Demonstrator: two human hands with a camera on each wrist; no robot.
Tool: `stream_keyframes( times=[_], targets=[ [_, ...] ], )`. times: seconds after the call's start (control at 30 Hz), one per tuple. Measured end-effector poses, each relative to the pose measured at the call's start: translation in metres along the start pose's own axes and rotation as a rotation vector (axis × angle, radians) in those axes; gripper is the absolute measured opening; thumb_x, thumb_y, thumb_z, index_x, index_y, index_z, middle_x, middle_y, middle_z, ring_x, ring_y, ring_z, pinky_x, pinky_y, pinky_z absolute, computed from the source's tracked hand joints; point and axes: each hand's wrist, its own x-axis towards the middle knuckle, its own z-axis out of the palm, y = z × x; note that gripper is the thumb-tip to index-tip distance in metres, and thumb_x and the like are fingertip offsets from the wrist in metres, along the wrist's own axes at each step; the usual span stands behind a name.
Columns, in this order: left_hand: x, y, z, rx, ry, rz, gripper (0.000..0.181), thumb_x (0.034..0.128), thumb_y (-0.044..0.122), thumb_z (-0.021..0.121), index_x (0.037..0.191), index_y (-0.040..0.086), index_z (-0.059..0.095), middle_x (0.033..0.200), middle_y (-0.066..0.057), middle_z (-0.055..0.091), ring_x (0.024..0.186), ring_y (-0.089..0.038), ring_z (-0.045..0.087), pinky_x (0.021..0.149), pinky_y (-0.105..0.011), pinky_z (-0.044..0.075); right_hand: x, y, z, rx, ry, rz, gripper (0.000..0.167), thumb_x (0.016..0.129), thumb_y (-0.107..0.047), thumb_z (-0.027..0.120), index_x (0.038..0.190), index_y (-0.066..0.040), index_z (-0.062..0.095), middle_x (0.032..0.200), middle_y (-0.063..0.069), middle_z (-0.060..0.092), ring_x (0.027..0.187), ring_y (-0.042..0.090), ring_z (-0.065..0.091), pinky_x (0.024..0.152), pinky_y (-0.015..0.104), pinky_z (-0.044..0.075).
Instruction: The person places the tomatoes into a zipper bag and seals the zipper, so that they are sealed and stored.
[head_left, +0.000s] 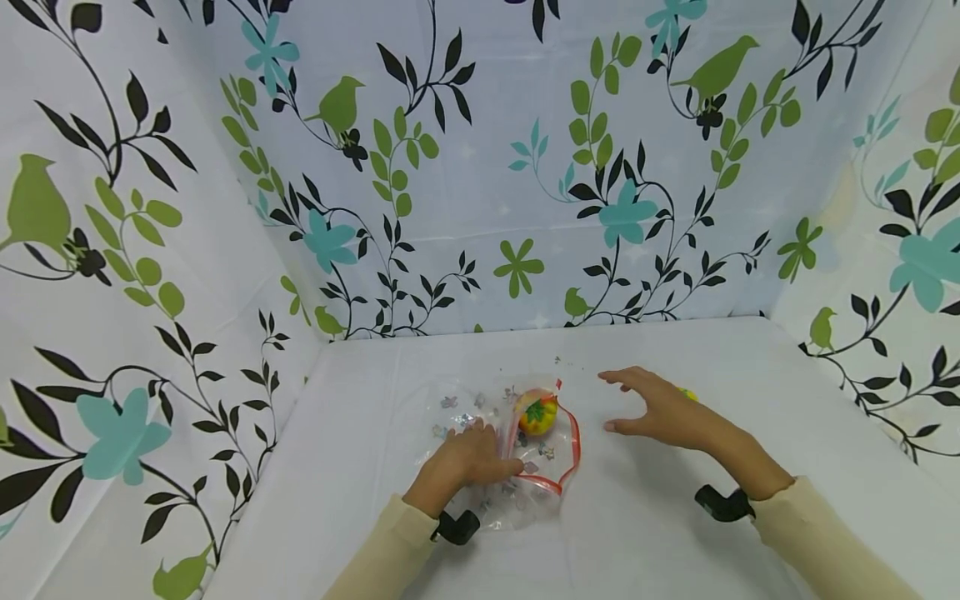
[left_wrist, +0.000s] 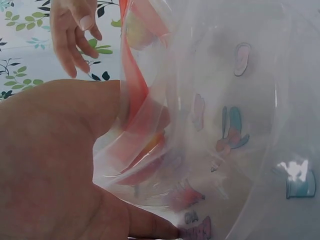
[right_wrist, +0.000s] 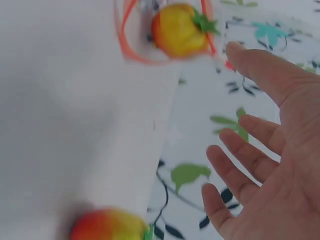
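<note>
A clear plastic zip bag (head_left: pixel 525 492) with small printed pictures and a red-edged mouth lies on the white table. Inside its mouth sits a yellow-orange toy fruit (head_left: pixel 538 414) with a green leafy top. My left hand (head_left: pixel 468 458) grips the bag near the mouth, its thumb by the red edge; in the left wrist view the clear film (left_wrist: pixel 215 150) hides some of the fingers. To the right of the bag, my right hand (head_left: pixel 663 410) hovers with fingers apart, holding nothing. A second toy fruit (right_wrist: pixel 107 225), red and yellow, lies beyond that hand, mostly hidden in the head view.
The white tabletop (head_left: pixel 360 417) extends around the bag. Cloth (head_left: pixel 465 167) printed with leaves, birds and flowers hangs at the back and both sides. A black wrist strap mount (head_left: pixel 723 504) sits on the right wrist, another (head_left: pixel 457 527) on the left.
</note>
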Motion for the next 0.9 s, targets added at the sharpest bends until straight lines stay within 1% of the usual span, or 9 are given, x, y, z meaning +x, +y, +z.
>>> stream_keyframes(
  times=[0.07,0.17,0.23,0.33,0.5,0.57,0.67,0.8,0.9],
  targets=[
    [0.0,0.0,0.001,0.0,0.001,0.001,0.099,0.0896,0.065,0.066,0.153,-0.008,0.045,0.161,-0.025,0.043,0.15,-0.039,0.043,0.127,-0.06,0.022,-0.006,0.009,-0.01,-0.014,0.014,0.031,0.081,0.089,-0.045,0.084,0.156,-0.015,0.05,0.152,0.019,0.054,0.136,0.043,0.051,0.101,0.066,0.051],
    [0.0,-0.001,0.001,-0.002,0.005,0.002,0.099,0.0895,0.065,0.066,0.153,-0.007,0.044,0.162,-0.025,0.042,0.151,-0.04,0.043,0.127,-0.06,0.021,-0.015,0.025,-0.023,-0.01,0.026,0.062,0.083,0.089,-0.045,0.084,0.157,-0.013,0.047,0.156,0.023,0.049,0.142,0.048,0.041,0.103,0.075,0.043],
    [-0.001,-0.001,0.001,-0.004,0.005,0.0,0.1,0.0893,0.065,0.066,0.154,-0.007,0.044,0.163,-0.025,0.042,0.151,-0.041,0.042,0.127,-0.06,0.021,-0.02,0.036,-0.029,0.007,0.024,0.078,0.085,0.09,-0.045,0.083,0.158,-0.011,0.046,0.159,0.025,0.045,0.143,0.051,0.036,0.104,0.079,0.04],
    [-0.001,-0.001,0.0,-0.003,0.005,-0.001,0.101,0.0891,0.066,0.066,0.154,-0.007,0.044,0.163,-0.025,0.042,0.151,-0.041,0.042,0.128,-0.058,0.021,-0.027,0.053,-0.036,0.031,0.022,0.09,0.085,0.09,-0.043,0.082,0.158,-0.008,0.044,0.159,0.028,0.043,0.144,0.054,0.035,0.104,0.081,0.037],
    [-0.001,0.0,0.0,0.008,0.008,0.002,0.101,0.0889,0.067,0.066,0.154,-0.007,0.044,0.163,-0.025,0.042,0.15,-0.039,0.044,0.128,-0.057,0.022,-0.036,0.078,-0.041,0.034,0.013,0.104,0.085,0.091,-0.039,0.082,0.157,-0.003,0.042,0.157,0.031,0.042,0.141,0.056,0.038,0.104,0.081,0.036],
    [-0.001,0.0,0.0,0.015,0.009,0.003,0.101,0.089,0.067,0.066,0.155,-0.007,0.044,0.162,-0.024,0.043,0.15,-0.039,0.044,0.128,-0.057,0.022,-0.039,0.087,-0.042,0.038,0.002,0.108,0.085,0.091,-0.038,0.082,0.157,-0.002,0.042,0.156,0.031,0.044,0.138,0.055,0.041,0.103,0.08,0.039],
    [0.0,0.0,0.0,0.028,0.01,0.005,0.101,0.0888,0.067,0.066,0.155,-0.006,0.044,0.162,-0.024,0.043,0.15,-0.039,0.044,0.127,-0.058,0.023,-0.044,0.098,-0.043,0.059,-0.036,0.122,0.084,0.092,-0.035,0.081,0.157,0.0,0.04,0.155,0.032,0.045,0.137,0.055,0.043,0.1,0.078,0.043],
    [0.0,0.0,0.001,0.036,0.006,0.003,0.101,0.0883,0.067,0.066,0.155,-0.006,0.044,0.162,-0.023,0.044,0.149,-0.038,0.045,0.127,-0.058,0.023,-0.048,0.109,-0.042,0.097,-0.095,0.153,0.085,0.093,-0.036,0.08,0.157,0.001,0.039,0.155,0.033,0.045,0.137,0.058,0.041,0.098,0.076,0.046],
    [0.0,0.001,0.001,0.041,0.005,0.002,0.101,0.0883,0.067,0.066,0.155,-0.006,0.045,0.162,-0.023,0.044,0.149,-0.038,0.045,0.127,-0.058,0.024,-0.049,0.112,-0.04,0.124,-0.114,0.166,0.084,0.094,-0.037,0.078,0.157,0.002,0.039,0.155,0.033,0.044,0.138,0.058,0.041,0.099,0.076,0.045]
  ],
)
